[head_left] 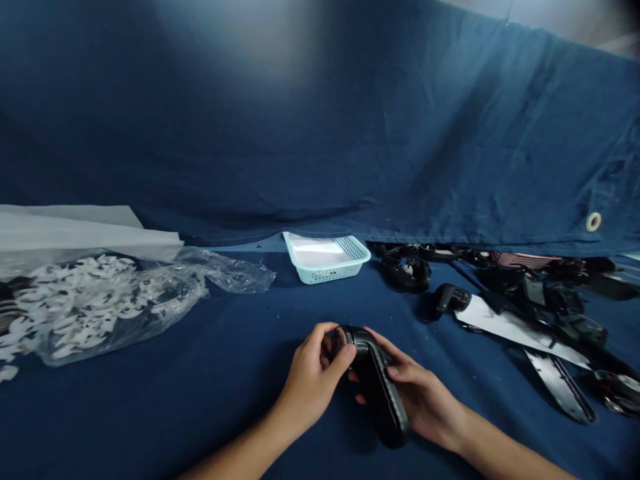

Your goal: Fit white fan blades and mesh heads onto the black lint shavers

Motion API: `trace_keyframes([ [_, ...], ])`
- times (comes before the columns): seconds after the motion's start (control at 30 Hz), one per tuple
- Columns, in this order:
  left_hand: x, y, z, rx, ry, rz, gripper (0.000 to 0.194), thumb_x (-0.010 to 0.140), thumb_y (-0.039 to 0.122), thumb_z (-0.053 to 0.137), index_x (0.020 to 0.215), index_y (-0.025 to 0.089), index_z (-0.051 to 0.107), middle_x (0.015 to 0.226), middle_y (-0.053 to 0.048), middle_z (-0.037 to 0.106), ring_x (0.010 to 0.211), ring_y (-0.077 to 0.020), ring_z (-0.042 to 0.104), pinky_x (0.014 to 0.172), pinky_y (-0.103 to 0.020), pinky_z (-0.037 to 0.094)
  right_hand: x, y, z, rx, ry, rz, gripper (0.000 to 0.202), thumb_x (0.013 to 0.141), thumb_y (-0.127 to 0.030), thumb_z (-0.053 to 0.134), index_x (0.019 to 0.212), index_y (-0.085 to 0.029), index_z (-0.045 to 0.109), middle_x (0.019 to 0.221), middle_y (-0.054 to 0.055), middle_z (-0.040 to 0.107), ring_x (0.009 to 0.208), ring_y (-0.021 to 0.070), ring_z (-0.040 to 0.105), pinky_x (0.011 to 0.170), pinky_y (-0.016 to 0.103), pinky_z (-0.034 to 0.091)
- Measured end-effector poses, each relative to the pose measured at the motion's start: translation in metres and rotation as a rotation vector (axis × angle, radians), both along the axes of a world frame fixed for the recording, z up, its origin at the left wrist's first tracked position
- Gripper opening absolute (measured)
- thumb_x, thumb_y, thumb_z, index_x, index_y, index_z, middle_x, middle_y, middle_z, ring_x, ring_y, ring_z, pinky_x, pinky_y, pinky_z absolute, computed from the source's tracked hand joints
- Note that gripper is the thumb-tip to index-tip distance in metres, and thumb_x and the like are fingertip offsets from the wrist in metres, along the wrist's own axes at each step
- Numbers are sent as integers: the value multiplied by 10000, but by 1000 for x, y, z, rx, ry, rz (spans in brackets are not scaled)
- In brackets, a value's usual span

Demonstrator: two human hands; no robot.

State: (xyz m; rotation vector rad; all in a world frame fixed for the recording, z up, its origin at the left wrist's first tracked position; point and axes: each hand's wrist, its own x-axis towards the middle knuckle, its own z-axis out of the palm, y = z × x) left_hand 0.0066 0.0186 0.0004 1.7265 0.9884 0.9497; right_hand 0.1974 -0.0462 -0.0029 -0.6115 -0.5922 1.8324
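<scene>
A black handheld device (377,380) with a bent neck and a round, brownish, ribbed-edged head (342,339) is held between both hands in front of me. It looks like a fabric shaver, though I cannot tell for sure. My left hand (320,367) grips the round head, thumb on its near side and fingers curled behind. Along the body, my right hand (417,390) wraps the device from the right, with its thumb on the side and some fingertips showing underneath. The handle points down toward me, slightly right.
Beyond the hands stands a light-blue basket (330,275) with white material inside. A clear plastic bag (165,317) holds many white parts at left, near white sheets (90,227). Black housings and parts (545,300) crowd the right, including another bent black piece (453,299). Blue cloth (300,133) hangs behind.
</scene>
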Motion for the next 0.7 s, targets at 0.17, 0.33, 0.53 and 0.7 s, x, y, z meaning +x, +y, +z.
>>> trace_keyframes([
  [0.17,0,-1,1,-2,-9,9,383,896,493,575,1116,180,569,851,-32,645,723,-175,581,665,-291,444,0,-1,-3,25,-19,23,542,854,-137,585,1382,-236,507,1230,102,681,1110,314,647,986,531,422],
  [0.33,-1,-2,0,-9,-30,19,396,864,517,614,1058,173,589,740,8,575,657,-150,525,614,-266,411,0,0,-4,26,-41,40,499,873,-196,551,1371,-222,523,1189,119,700,1076,320,661,943,512,445],
  [0.53,-2,-2,0,-31,-57,33,416,844,526,635,1056,170,601,736,11,549,651,-145,507,610,-262,403,1,1,-5,63,11,65,528,833,-237,578,1360,-224,549,1211,121,695,1079,329,657,953,515,439],
  [0.7,-2,-2,1,-31,-70,19,413,886,528,576,1092,171,605,799,-23,607,681,-155,531,637,-272,427,0,0,-4,38,2,41,495,848,-260,607,1341,-250,573,1262,107,674,1118,334,640,993,533,415],
])
